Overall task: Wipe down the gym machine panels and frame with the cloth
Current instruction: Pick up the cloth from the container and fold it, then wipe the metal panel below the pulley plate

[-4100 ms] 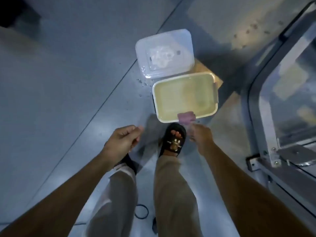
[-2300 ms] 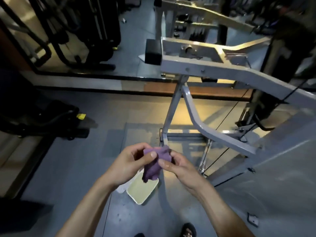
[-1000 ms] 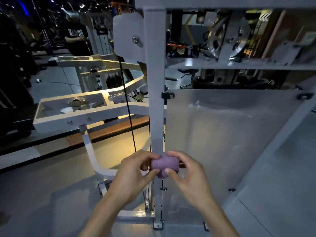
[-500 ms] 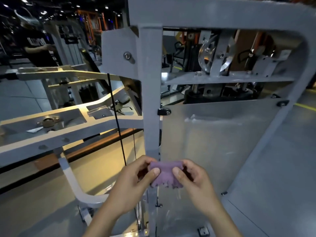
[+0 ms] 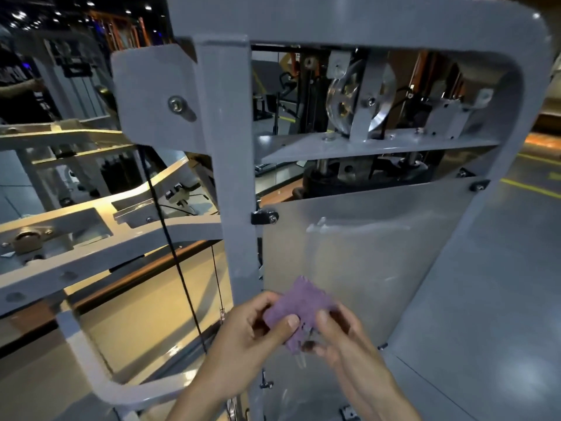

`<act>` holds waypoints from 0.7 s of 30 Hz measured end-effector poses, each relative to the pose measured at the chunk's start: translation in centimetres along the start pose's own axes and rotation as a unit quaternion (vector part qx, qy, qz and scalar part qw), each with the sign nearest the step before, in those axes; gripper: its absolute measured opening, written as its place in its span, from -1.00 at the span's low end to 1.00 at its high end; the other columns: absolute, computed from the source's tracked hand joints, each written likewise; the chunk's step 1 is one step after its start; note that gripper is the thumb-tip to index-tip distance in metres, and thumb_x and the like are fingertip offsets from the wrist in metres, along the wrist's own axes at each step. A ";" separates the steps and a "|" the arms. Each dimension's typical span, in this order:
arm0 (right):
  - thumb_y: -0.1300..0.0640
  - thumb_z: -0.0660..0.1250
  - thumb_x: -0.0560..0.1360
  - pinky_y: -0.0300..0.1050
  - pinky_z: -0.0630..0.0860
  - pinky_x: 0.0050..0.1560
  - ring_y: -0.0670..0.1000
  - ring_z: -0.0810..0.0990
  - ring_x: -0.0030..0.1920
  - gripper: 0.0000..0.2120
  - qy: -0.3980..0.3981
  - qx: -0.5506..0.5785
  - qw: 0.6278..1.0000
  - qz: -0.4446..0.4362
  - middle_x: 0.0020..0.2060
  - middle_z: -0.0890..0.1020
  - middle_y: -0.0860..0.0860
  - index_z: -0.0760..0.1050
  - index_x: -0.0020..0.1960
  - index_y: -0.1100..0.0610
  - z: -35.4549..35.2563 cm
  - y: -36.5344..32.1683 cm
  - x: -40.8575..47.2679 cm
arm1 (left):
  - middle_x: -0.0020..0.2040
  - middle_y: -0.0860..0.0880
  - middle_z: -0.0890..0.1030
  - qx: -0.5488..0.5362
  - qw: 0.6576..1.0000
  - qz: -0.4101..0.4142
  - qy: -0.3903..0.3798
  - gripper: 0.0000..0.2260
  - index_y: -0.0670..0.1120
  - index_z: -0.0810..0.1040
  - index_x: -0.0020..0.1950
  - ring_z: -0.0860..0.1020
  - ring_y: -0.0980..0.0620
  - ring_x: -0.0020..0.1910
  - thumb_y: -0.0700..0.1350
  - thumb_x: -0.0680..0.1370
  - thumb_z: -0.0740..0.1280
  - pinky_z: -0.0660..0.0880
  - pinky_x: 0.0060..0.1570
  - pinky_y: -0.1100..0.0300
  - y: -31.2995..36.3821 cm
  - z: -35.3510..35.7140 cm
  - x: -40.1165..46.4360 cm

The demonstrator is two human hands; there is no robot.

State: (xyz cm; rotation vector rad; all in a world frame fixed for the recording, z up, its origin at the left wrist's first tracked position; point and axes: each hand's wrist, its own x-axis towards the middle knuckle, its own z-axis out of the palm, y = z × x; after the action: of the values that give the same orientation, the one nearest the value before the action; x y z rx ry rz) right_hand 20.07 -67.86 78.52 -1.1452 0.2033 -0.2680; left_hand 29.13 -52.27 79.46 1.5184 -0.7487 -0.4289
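I have one cloth (image 5: 299, 309), purple and rumpled, and both my hands are on it. It sits between them, low in my view, just in front of the gym machine and not yet touching it as far as I can tell.

My left hand (image 5: 243, 332) pinches the cloth's left side: the thumb lies across its front face and the other fingers curl behind it. My right hand (image 5: 340, 338) pinches the right side the same way, thumb on top, fingers folded underneath. Neither hand is spread; both are closed on the fabric, and a loose bit of it hangs down between them.

Ahead stands one grey upright post (image 5: 233, 165) of the frame, with one curved grey frame tube (image 5: 516, 86) looping over the top and down the right side. Between them is one pale translucent panel (image 5: 379, 253), held at its upper corners by two black clips that I can count. Above the panel I see one shiny pulley wheel (image 5: 346, 101) on a flat grey shelf plate. Two thin black cables (image 5: 170, 238) run down left of the post. The floor (image 5: 501, 284) to the right is grey.
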 end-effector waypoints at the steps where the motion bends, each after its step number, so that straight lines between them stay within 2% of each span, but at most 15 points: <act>1: -0.23 0.66 0.23 0.05 0.60 -0.03 0.14 0.66 -0.04 -0.31 0.000 -0.005 1.000 -0.006 0.02 0.70 0.27 0.66 0.18 0.19 -0.2 -0.3 0.2 | -0.14 -0.04 0.67 -0.003 1.000 0.004 0.008 -0.89 0.00 0.66 0.00 0.60 0.08 -0.13 0.02 0.58 0.44 0.51 -0.09 0.22 0.1 0.7 0.7; 2: -0.20 0.62 0.28 0.02 0.60 -0.05 0.13 0.65 -0.07 -0.39 0.011 -0.022 1.000 -0.019 -0.04 0.70 0.29 0.67 0.13 0.22 -0.6 -0.7 0.5 | -0.15 -0.03 0.67 -0.010 1.000 0.005 0.012 -0.88 0.00 0.66 -0.01 0.60 0.10 -0.14 0.03 0.59 0.44 0.50 -0.10 0.24 0.3 1.6 1.4; 4: -0.16 0.53 0.32 0.01 0.62 -0.07 0.08 0.67 -0.11 -0.56 0.047 -0.047 0.997 -0.041 -0.11 0.72 0.24 0.72 0.03 0.15 -1.8 -1.9 1.2 | -0.17 0.01 0.67 -0.027 0.999 0.014 0.020 -0.89 -0.04 0.66 -0.02 0.60 0.15 -0.15 -0.02 0.59 0.43 0.48 -0.13 0.32 0.7 3.3 2.9; 8: -0.10 0.55 0.29 0.16 0.66 -0.04 0.10 0.69 -0.13 -0.62 0.104 -0.079 0.990 -0.059 -0.12 0.74 0.20 0.68 -0.02 0.13 -5.6 -4.8 2.3 | -0.13 -0.01 0.70 0.025 0.998 0.034 0.044 -0.85 -0.01 0.65 0.02 0.60 0.13 -0.14 0.04 0.55 0.46 0.49 -0.13 0.24 1.1 6.3 5.7; 11: 0.09 0.57 0.32 0.06 0.66 -0.13 0.04 0.64 -0.21 -0.76 0.130 -0.123 0.979 -0.096 -0.21 0.71 0.23 0.63 -0.11 0.18 -8.5 -6.9 2.6 | -0.01 0.01 0.70 0.107 0.992 0.057 0.041 -0.81 0.01 0.65 0.09 0.67 0.09 -0.01 0.04 0.54 0.49 0.56 -0.02 0.19 1.4 8.3 7.5; 14: 0.26 0.66 0.33 0.06 0.62 -0.14 0.01 0.61 -0.25 -0.70 0.141 -0.161 0.968 -0.129 -0.24 0.69 0.22 0.56 -0.10 0.25 -11.3 -8.9 2.7 | 0.08 0.02 0.71 0.127 0.988 0.083 0.029 -0.77 0.06 0.62 0.21 0.68 0.01 0.03 0.01 0.57 0.48 0.59 0.05 0.10 1.7 10.8 9.2; 16: 0.36 0.60 0.35 -0.12 0.57 -0.19 -0.02 0.61 -0.26 -0.76 0.139 -0.173 0.964 -0.149 -0.25 0.68 0.20 0.55 -0.13 0.22 -12.8 -10.0 2.7 | 0.07 0.04 0.72 0.119 0.989 0.082 0.031 -0.76 0.14 0.59 0.23 0.69 0.01 0.01 0.08 0.58 0.44 0.59 0.05 0.09 1.9 12.7 10.0; 18: 0.38 0.57 0.37 -0.25 0.54 -0.25 -0.06 0.61 -0.28 -0.77 0.130 -0.179 0.962 -0.159 -0.26 0.68 0.18 0.57 -0.18 0.14 -14.1 -11.0 2.6 | 0.08 0.05 0.72 0.115 0.989 0.078 0.042 -0.77 0.16 0.60 0.22 0.69 0.00 0.04 0.10 0.57 0.42 0.60 0.08 0.08 1.8 14.5 10.8; 21: 0.39 0.53 0.41 -0.31 0.53 -0.25 -0.08 0.61 -0.29 -0.78 0.098 -0.185 0.965 -0.158 -0.28 0.71 0.10 0.60 -0.19 0.10 -15.9 -12.2 2.4 | 0.11 0.01 0.73 0.066 0.995 0.064 0.048 -0.80 0.02 0.64 0.22 0.70 0.01 0.10 -0.05 0.60 0.40 0.58 0.10 0.19 1.5 16.8 11.6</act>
State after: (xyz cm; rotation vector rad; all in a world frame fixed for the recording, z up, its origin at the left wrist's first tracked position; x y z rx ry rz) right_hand 16.36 -87.17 83.29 -1.5236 0.2508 -0.6489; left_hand 25.79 -72.41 81.18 1.5926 -0.8074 -0.2121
